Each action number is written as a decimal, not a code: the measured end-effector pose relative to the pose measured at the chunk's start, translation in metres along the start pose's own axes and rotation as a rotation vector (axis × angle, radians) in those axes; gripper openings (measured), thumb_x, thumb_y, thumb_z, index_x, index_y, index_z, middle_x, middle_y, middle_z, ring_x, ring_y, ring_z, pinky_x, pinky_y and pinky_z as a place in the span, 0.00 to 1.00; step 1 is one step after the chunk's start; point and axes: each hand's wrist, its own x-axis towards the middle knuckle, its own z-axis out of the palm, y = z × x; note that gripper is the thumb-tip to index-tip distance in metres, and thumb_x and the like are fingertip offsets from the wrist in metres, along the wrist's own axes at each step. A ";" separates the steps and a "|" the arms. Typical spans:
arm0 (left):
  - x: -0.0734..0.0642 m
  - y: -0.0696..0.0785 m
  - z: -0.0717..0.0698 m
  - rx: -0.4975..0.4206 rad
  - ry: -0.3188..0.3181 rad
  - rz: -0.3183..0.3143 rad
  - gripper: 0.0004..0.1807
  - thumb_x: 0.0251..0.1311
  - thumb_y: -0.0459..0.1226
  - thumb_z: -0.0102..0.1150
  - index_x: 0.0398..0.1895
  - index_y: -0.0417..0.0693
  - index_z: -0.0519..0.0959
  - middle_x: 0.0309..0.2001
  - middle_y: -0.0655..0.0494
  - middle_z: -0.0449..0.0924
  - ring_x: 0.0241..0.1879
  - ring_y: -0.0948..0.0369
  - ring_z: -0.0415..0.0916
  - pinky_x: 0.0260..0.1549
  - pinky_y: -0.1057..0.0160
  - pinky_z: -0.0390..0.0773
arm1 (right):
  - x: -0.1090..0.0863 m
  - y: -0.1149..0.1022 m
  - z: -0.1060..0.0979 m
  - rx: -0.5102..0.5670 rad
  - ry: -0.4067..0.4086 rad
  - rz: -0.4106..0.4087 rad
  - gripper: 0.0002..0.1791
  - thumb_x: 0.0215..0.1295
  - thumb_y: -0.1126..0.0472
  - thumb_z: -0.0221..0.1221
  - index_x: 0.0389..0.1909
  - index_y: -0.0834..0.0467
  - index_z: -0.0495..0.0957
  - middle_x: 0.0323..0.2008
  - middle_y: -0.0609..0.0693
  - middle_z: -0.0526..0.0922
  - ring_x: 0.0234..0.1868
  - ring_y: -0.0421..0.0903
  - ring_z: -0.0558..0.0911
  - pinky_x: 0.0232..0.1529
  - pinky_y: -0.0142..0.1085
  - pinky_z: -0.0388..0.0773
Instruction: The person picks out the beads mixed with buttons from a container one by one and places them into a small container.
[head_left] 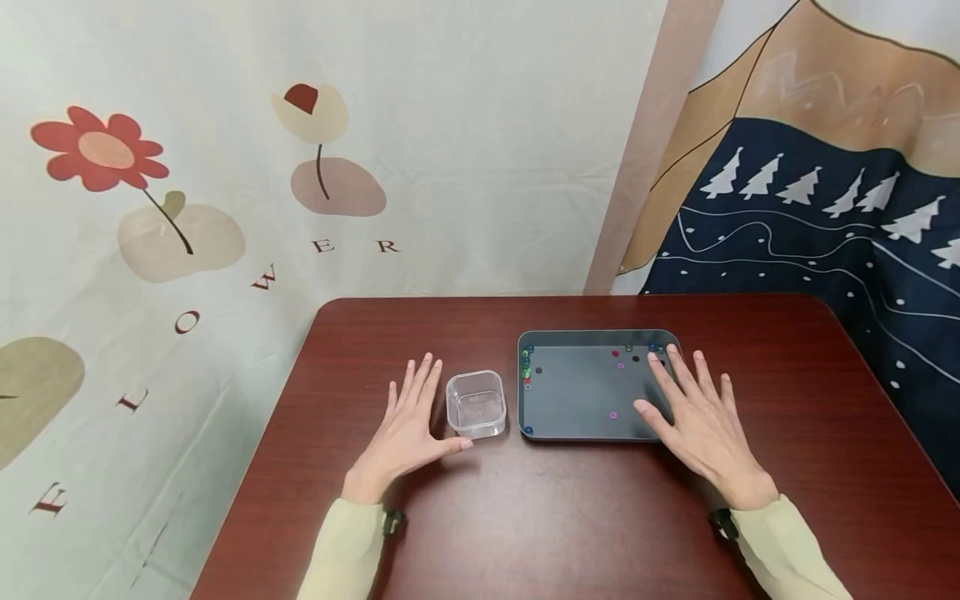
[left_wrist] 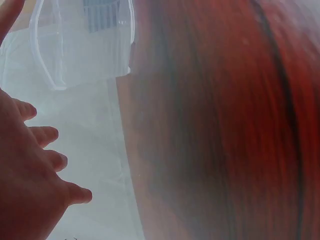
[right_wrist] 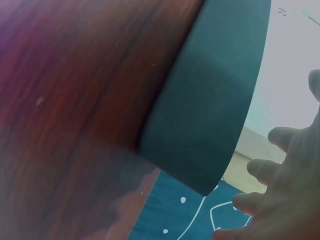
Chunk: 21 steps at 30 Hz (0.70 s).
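Note:
My left hand (head_left: 408, 429) is spread beside a small clear plastic container (head_left: 477, 405), its thumb reaching across near the front corner. In the left wrist view the container (left_wrist: 85, 50) is at the top, with the fingers apart from it. My right hand (head_left: 705, 421) spreads over the right end of a shallow grey tray (head_left: 577, 392), holding nothing and hiding that corner. Small coloured beads lie in the tray: several along its left wall, a pink bead (head_left: 613, 415) near the front, others toward the back right. The tray's outer wall (right_wrist: 205, 95) fills the middle of the right wrist view.
Both things stand on a dark red-brown wooden table (head_left: 540, 525) with rounded far corners. Behind it hangs a pale curtain (head_left: 480, 150) printed with flowers and letters. A dark blue cloth (head_left: 810, 225) with white trees hangs at the right.

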 end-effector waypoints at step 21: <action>0.018 0.012 0.010 -0.222 -0.027 0.019 0.68 0.47 0.62 0.77 0.83 0.44 0.49 0.84 0.49 0.44 0.82 0.45 0.38 0.74 0.37 0.45 | 0.016 -0.036 0.019 0.042 0.001 -0.127 0.44 0.73 0.34 0.54 0.82 0.48 0.55 0.82 0.55 0.51 0.81 0.65 0.45 0.70 0.72 0.46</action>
